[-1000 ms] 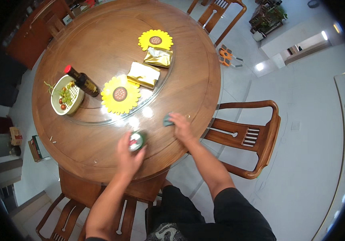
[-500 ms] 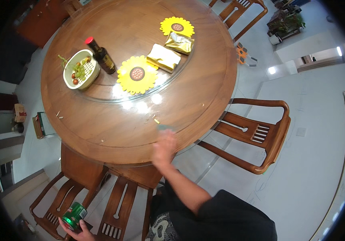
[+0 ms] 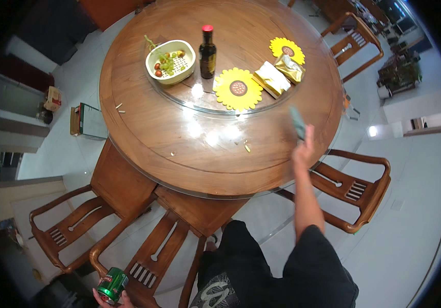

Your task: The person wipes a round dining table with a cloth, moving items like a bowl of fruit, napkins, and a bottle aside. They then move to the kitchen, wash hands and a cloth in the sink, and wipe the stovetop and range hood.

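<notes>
My left hand (image 3: 113,298) is wrapped round a green can (image 3: 112,285) low at the left, beside a chair. Out over the right part of the round wooden table (image 3: 189,169), my right hand (image 3: 302,150) grips a grey-green cloth (image 3: 297,123). Motion blurs the cloth, and its folds cannot be made out. Small pale scraps (image 3: 247,148) lie on the wood to the left of this hand, with more crumbs (image 3: 121,108) near the table's left rim.
On the raised central disc stand a white basket (image 3: 191,72) of grapes and a dark red-capped bottle (image 3: 207,55). Yellow sunflower mats (image 3: 255,95) and gold packets (image 3: 289,69) lie beside them. Wooden chairs (image 3: 369,200) surround the table; a box (image 3: 89,120) sits on the floor at left.
My right hand has swung right and farther over the table with the cloth. The view has shifted, so the table things appear farther right. My left hand still holds the can.
</notes>
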Available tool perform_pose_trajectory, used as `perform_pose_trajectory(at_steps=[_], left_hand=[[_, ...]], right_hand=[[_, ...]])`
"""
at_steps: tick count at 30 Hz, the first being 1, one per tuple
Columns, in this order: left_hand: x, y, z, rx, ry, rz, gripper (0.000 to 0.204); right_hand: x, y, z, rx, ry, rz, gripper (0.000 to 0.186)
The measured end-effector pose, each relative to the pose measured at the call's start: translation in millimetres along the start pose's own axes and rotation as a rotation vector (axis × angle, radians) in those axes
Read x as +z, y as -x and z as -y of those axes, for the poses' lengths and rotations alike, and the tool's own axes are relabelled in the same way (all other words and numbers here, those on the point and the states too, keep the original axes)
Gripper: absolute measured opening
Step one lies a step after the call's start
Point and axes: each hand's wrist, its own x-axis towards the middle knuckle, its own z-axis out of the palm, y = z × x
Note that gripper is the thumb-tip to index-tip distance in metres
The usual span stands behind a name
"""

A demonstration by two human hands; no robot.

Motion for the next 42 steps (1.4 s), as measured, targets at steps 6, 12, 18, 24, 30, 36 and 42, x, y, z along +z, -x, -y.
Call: perform_pose_trajectory(at_steps=[6, 12, 18, 24, 30, 36, 42], left_hand=[[7, 32, 49, -0.043, 0.008, 0.018, 0.085], [34, 24, 39, -0.011, 0.014, -0.033, 0.090], [17, 69, 58, -0.355, 0.081, 0.143, 0.097], [15, 35, 9, -0.107, -0.197, 0.041, 0.086], [15, 11, -9, -0.089, -0.032, 0.025, 0.087], [13, 26, 0, -0.206, -0.054, 0.035, 0.089], [22, 16, 2, -0.144, -0.039, 0.082, 0.085]], right_hand=[[58, 94, -25, 0.146, 0.616, 0.328, 0.077], [305, 118, 200, 0.246, 0.214, 0.406, 0.074], [414, 99, 267, 0.340, -0.243, 0.346, 0.057], [351, 33, 317, 0.923, -0.870, 0.410, 0.050], [221, 13, 260, 0.772, -1.044, 0.331, 0.047], [24, -6, 168, 0.596, -0.913, 0.114, 0.051], [-19, 6, 76, 0.324, -0.048, 0.300, 0.052]])
